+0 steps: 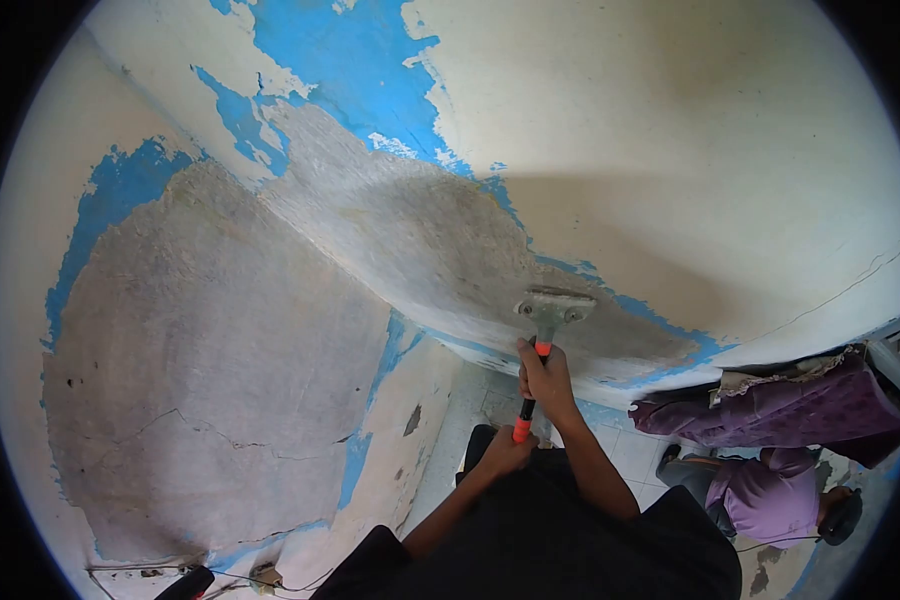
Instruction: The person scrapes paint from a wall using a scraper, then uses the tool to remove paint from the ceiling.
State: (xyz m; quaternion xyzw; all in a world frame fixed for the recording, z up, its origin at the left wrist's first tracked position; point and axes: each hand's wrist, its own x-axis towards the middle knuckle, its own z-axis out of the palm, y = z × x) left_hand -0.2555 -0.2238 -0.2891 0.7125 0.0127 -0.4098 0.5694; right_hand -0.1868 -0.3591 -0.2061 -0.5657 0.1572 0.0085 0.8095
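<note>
A long-handled scraper (548, 318) with a black and orange handle has its wide blade at the grey bare patch (450, 230) of the wall. My right hand (547, 380) is closed round the upper handle, just below the scraper head. Lower down, my left hand (508, 455) is wrapped round the orange end of the handle. Blue paint (340, 60) borders the grey patch, with cream paint (670, 100) beyond it. Another large grey patch (210, 360) with cracks covers the adjoining wall on the left.
At the lower right a person in a purple shirt (770, 492) is bent over, beneath a purple cloth (790, 405). Pale floor tiles (610, 440) show beside my body. Wires and a wall box (266, 577) are at the bottom left.
</note>
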